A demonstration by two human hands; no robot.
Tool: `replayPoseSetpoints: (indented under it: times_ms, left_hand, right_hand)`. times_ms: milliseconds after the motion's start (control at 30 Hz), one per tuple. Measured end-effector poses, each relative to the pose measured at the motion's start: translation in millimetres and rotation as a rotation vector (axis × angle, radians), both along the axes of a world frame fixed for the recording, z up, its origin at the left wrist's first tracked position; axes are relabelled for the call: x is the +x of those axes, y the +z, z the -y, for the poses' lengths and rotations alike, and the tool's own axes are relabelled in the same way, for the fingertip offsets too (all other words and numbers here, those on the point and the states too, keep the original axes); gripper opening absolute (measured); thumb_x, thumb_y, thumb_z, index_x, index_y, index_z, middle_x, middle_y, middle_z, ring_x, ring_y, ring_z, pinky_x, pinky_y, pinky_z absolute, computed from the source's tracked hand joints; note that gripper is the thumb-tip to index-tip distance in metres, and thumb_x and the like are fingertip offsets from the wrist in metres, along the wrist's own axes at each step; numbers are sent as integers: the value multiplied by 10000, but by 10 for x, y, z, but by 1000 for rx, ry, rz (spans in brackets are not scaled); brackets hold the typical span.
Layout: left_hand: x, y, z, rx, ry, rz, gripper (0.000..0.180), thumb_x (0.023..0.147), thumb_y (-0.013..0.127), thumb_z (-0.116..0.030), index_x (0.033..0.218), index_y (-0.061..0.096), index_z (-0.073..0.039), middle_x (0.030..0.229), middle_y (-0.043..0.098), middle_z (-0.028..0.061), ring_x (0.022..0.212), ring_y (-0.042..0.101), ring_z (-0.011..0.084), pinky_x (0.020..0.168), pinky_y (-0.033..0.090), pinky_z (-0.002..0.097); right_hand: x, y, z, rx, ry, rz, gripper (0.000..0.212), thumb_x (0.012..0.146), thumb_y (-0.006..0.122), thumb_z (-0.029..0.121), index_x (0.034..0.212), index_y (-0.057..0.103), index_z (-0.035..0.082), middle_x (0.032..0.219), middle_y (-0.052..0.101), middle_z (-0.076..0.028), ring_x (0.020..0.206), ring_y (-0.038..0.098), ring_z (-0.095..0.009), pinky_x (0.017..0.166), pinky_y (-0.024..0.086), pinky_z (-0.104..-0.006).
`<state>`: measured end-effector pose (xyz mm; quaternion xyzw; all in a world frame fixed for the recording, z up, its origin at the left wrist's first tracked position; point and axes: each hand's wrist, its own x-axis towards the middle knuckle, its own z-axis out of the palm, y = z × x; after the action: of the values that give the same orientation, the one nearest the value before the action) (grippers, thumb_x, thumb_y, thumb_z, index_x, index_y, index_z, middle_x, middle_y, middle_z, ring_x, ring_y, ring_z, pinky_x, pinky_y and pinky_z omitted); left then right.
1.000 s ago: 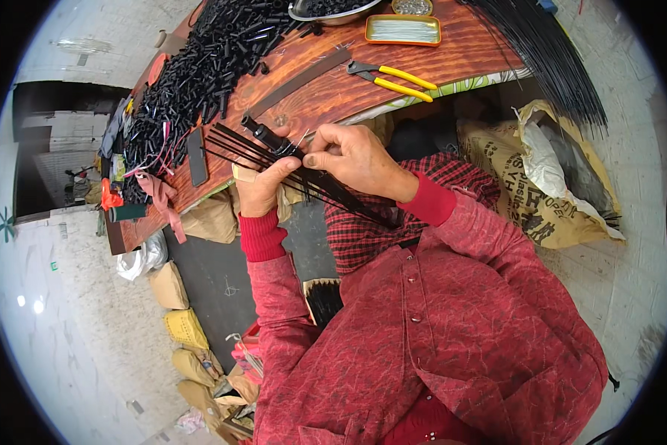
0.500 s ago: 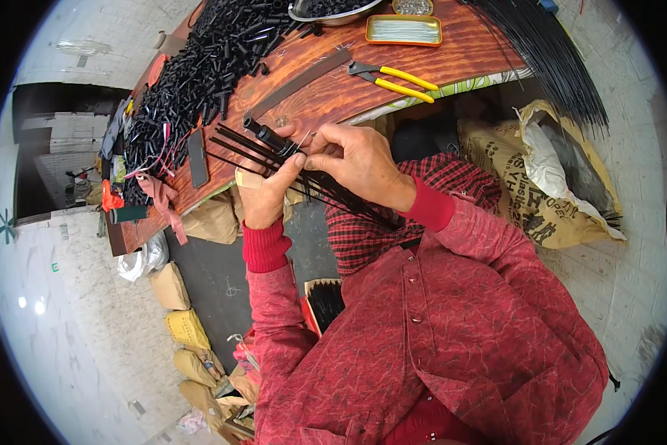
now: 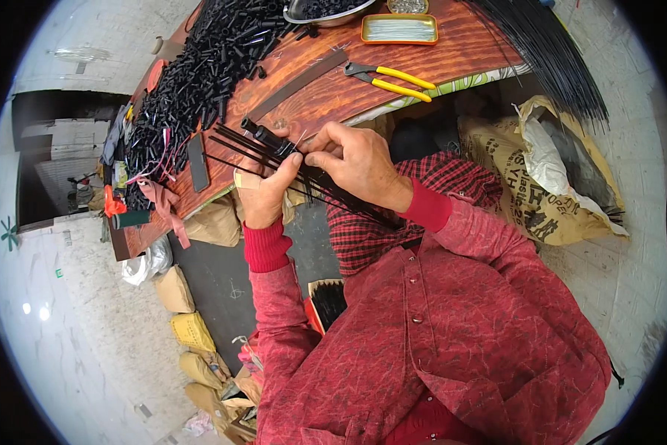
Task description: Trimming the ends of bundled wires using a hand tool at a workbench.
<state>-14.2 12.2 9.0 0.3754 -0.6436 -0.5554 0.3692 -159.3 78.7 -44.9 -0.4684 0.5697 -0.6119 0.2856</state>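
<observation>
My left hand point(image 3: 263, 199) is closed around a bundle of thin black rods point(image 3: 355, 206) and a black tubular plastic piece point(image 3: 265, 136). One end of the bundle fans out past the fingers, and the other slants down toward my lap. At the plastic piece, my right hand point(image 3: 364, 162) is closed in a pinch, thumb against bent fingers. A thin metal wire point(image 3: 302, 136) stands up by its fingertips. Whether the pinch is on this wire or on the rods is hidden.
On the wooden table point(image 3: 311, 55) lie yellow-handled pliers point(image 3: 389, 80), a brown strip point(image 3: 296, 87), a yellow tray point(image 3: 398, 41) of metal wires and a heap of black tubes point(image 3: 185, 96). Long black rods point(image 3: 545, 55) overhang the right edge above an open sack point(image 3: 522, 167).
My right hand has shifted very slightly left at the plastic piece. The left hand keeps its hold on the rods. The whole view has moved a little.
</observation>
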Motion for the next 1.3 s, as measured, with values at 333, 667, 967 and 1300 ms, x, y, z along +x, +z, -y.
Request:
replayPoseSetpoints:
  times_ms: [333,667,967,1300]
  left_hand:
    - [-77,25,-61,14,7,-13,392,814,665,38,1201,602,29,1013,674,83,898,657,150,822,529,275]
    - [-15,16,-29,57,-93,-61,449,776,733,23,1203,596,30,1053,674,114,955,681,203,848,541,304]
    - [64,-6,-19,77,-79,-70,434,769,740,17,1184,611,16,1012,678,83,915,669,166,828,533,283]
    - [7,23,-52,48,-88,-60,426,797,729,-6,1203,604,13,1025,678,83,909,646,141,825,517,267]
  right_hand:
    - [-80,38,30,65,59,-7,250,767,776,267,805,640,60,725,686,-84,677,674,-255,611,501,-382]
    - [-154,62,-69,-3,206,154,192,864,688,43,1017,587,-11,874,677,-62,802,661,-94,700,530,-241]
    - [-138,68,-97,-102,219,156,177,871,641,1,1046,610,-1,906,677,-74,828,669,-103,718,536,-241]
    - [-106,248,-165,-299,62,-162,162,771,752,53,890,648,17,729,616,-69,591,619,-155,519,478,-276]
